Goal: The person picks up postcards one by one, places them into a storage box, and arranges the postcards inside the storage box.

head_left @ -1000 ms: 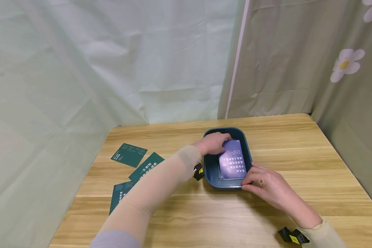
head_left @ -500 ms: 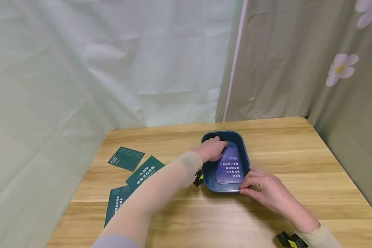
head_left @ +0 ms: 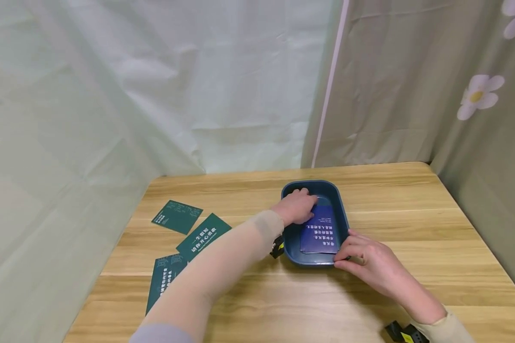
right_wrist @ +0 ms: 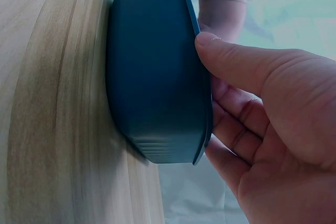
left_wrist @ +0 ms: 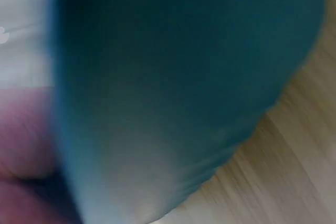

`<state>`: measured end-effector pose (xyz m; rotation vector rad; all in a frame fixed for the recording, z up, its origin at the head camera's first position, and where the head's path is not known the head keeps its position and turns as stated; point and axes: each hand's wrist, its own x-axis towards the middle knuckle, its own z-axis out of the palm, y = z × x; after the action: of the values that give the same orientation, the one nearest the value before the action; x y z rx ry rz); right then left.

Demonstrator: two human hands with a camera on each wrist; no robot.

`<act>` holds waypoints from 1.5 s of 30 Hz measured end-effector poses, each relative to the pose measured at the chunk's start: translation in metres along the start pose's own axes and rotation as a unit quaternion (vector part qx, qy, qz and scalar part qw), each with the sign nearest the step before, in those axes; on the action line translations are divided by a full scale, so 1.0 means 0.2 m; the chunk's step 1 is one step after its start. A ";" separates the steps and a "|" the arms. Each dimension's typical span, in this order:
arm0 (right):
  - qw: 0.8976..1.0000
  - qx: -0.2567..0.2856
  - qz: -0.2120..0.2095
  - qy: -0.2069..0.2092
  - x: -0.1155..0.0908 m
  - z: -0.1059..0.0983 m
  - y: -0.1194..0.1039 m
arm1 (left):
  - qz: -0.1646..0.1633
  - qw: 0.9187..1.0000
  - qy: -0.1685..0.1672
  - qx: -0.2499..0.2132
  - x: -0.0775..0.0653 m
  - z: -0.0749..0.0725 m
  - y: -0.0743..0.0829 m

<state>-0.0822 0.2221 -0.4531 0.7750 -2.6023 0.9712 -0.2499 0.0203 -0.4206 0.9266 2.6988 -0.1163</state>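
Note:
A dark blue plastic basin [head_left: 315, 260] stands on the wooden table, with a small stack of purple-blue printed cards [head_left: 319, 233] lying flat in it. My left hand [head_left: 295, 207] reaches into the basin from the left. Its thumb and forefinger are apart at the far left corner of the cards, and its other fingertips are partly hidden. The near right corner of the rim is pinched by my right hand [head_left: 366, 259]. In the right wrist view, the thumb [right_wrist: 226, 59] presses the outside of the rim and the fingers lie on the inner side.
Several green printed cards lie on the left of the table: one at the back [head_left: 178, 216], one in the middle [head_left: 203, 233], and one nearer [head_left: 163, 276], partly covered by the left sleeve [head_left: 210, 281]. A pale curtain [head_left: 240, 95] hangs behind the table's far edge.
The top purple card, lighter and slightly higher a second ago, now lies flat and darker on the stack. The left hand shifted slightly nearer; the right hand stays on the rim.

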 end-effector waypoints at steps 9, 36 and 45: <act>1.000 0.004 0.001 -0.009 0.01 -0.01 0.00 | 0.022 0.998 -0.047 -0.026 -0.02 -0.01 0.00; 1.000 0.004 0.004 -0.007 0.00 -0.01 0.01 | 0.041 0.999 0.004 0.019 -0.04 0.03 0.02; 1.000 0.004 -0.006 0.000 0.01 0.00 0.01 | 0.038 0.999 0.011 0.017 -0.05 0.05 0.02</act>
<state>-0.0847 0.2237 -0.4541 0.7921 -2.5914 0.9795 -0.2369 0.0153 -0.4267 1.0451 2.6847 -0.1365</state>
